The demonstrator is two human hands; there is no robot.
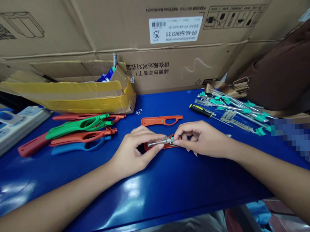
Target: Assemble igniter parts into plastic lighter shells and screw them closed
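Note:
Near the middle of the table, my left hand [138, 147] pinches a clear lighter gas tank [156, 142] between thumb and fingers. My right hand [197, 138] is closed at the tank's right end, thumb and forefinger on a small teal and metal part [171, 140]. Underneath both lies a red lighter shell half [147, 147], mostly covered by the hands. A metal tip [229, 135] shows beyond my right hand. Just behind, an orange-red shell half [155, 121] rests with its trigger opening to the right.
Red, green and blue lighter shells [78, 128] are piled at left, beside a power strip [16, 125]. Behind them stands a yellow-taped cardboard box [92, 98]. A black-yellow screwdriver [202, 110] and a heap of metal rods with teal parts [236, 107] lie at right. A large carton [110, 32] closes off the back.

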